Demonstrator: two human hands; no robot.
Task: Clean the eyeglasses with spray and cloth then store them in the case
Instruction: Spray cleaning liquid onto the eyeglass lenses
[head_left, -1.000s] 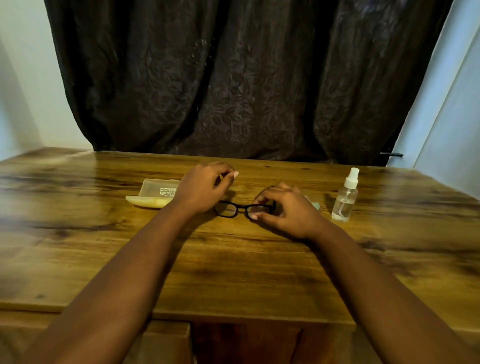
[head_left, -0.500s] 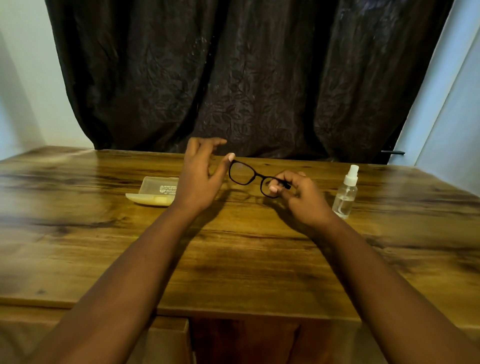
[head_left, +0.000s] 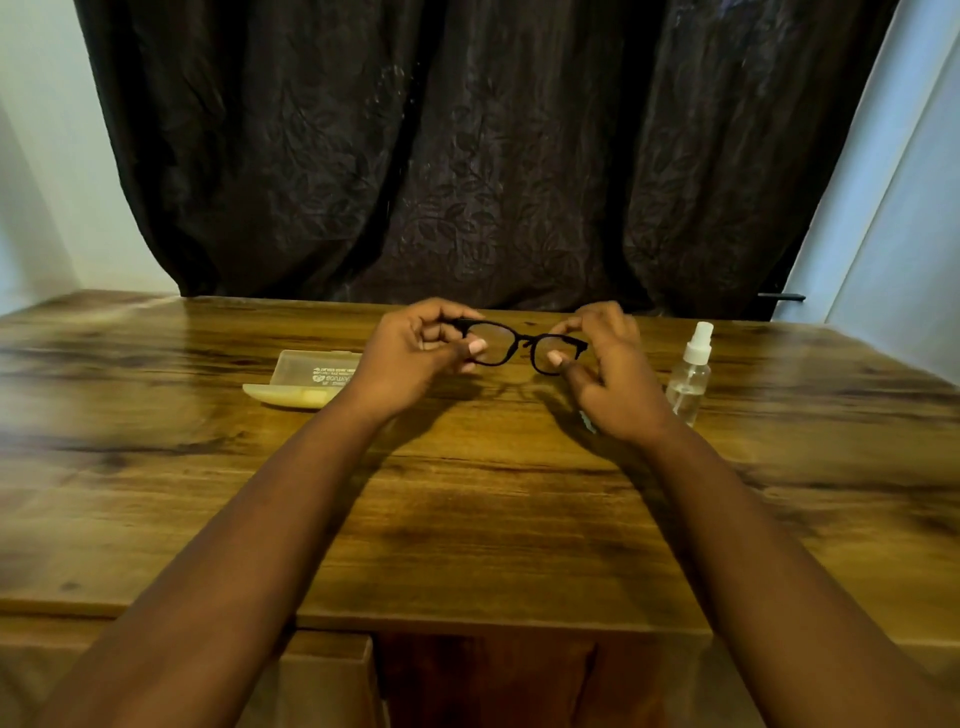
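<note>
Wooden table (head_left: 467, 519) fills lower frame. Mid-frame, left hand (head_left: 410, 358) and right hand (head_left: 608, 374) each pinch one end of black glasses (head_left: 514, 347), lifted off table. Case (head_left: 306, 376) open further left, spray bottle (head_left: 691, 376) right. Dark curtain (head_left: 493, 156) up top.

Left hand (head_left: 415, 358) now also grips lifted eyeglasses (head_left: 511, 347).

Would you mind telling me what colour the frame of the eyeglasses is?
Black; the eyeglasses show best in the head view.
</note>
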